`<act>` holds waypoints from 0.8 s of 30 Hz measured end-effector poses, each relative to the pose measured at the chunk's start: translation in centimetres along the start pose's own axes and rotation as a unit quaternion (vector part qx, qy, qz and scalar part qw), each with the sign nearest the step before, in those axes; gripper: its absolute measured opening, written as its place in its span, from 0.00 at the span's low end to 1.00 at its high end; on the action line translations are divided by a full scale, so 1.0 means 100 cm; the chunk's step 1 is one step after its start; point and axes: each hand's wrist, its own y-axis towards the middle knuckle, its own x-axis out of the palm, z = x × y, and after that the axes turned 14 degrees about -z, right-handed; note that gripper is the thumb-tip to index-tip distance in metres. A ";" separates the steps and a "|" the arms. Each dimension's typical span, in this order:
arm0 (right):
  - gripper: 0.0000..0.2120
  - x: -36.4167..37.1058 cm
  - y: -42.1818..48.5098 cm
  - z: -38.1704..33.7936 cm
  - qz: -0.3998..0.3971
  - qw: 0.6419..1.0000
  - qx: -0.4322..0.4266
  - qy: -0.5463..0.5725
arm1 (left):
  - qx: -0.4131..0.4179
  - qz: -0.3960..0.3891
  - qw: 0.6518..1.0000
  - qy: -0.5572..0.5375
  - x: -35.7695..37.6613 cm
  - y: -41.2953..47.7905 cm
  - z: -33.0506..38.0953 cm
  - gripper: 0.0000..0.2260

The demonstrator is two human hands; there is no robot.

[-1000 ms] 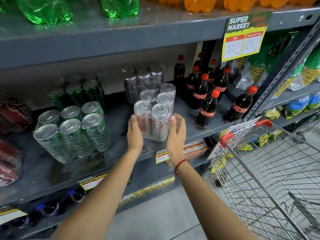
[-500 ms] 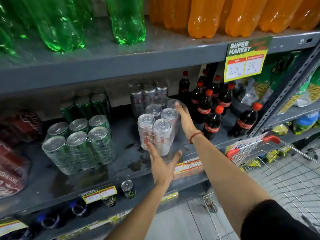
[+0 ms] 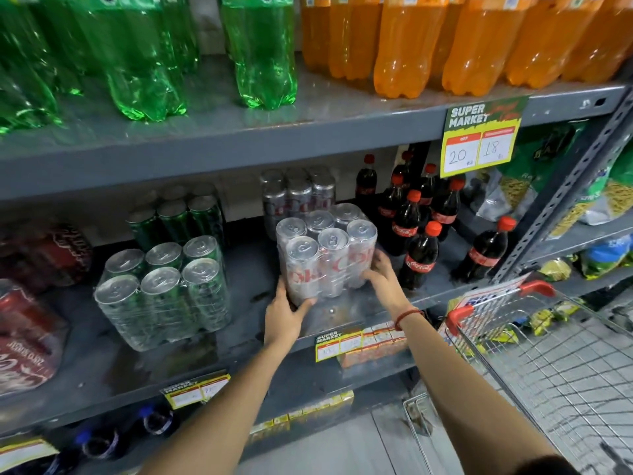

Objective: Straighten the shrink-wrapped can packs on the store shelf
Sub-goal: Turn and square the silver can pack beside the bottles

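A shrink-wrapped pack of silver cans (image 3: 325, 252) stands on the grey middle shelf (image 3: 342, 313), its long side now facing me. My left hand (image 3: 286, 311) grips its lower front-left corner. My right hand (image 3: 382, 279) presses against its lower right side, fingers spread on the wrap. Behind it sits a second silver can pack (image 3: 298, 193). To the left stand a green can pack (image 3: 164, 289) near the front and another green can pack (image 3: 178, 217) behind it. Red can packs (image 3: 27, 334) lie at the far left.
Small cola bottles (image 3: 421, 248) stand close to the right of the silver pack. Green bottles (image 3: 260, 53) and orange bottles (image 3: 411, 42) fill the shelf above. A price sign (image 3: 479, 135) hangs from that shelf. A wire shopping cart (image 3: 548, 354) is at my lower right.
The silver pack has been turned so three cans face front instead of two. My right hand came from the pack's back to its right side; my left hand moved to the front-left corner.
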 end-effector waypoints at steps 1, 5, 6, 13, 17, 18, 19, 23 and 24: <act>0.33 -0.002 0.002 0.004 -0.027 0.999 0.022 -0.036 | -0.005 0.001 1.000 0.008 0.001 0.000 -0.001 0.37; 0.38 -0.003 0.003 0.016 -0.042 0.989 0.027 -0.139 | -0.003 0.001 0.999 0.036 0.003 0.000 -0.006 0.34; 0.38 -0.002 0.001 0.019 -0.033 0.988 0.018 -0.149 | 0.000 0.002 0.999 0.032 0.003 -0.001 -0.008 0.34; 0.35 0.002 -0.030 0.035 -0.008 0.992 -0.035 -0.122 | 0.015 0.008 0.999 0.034 0.002 -0.017 -0.021 0.35; 0.35 0.004 -0.047 0.041 0.012 0.993 -0.051 -0.107 | 0.036 0.025 0.998 0.034 0.010 -0.033 -0.024 0.34; 0.36 0.004 -0.050 0.043 0.017 0.993 -0.050 -0.107 | 0.042 0.031 0.998 0.030 0.012 -0.037 -0.025 0.34; 0.36 0.004 -0.052 0.045 0.023 0.992 -0.050 -0.110 | 0.047 0.036 0.998 0.027 0.013 -0.040 -0.026 0.34; 0.36 0.005 -0.058 0.048 0.043 0.989 -0.060 -0.126 | 0.048 0.044 0.997 0.030 0.015 -0.043 -0.027 0.34; 0.36 0.006 -0.059 0.049 0.046 0.988 -0.061 -0.131 | 0.048 0.046 0.997 0.030 0.015 -0.043 -0.027 0.34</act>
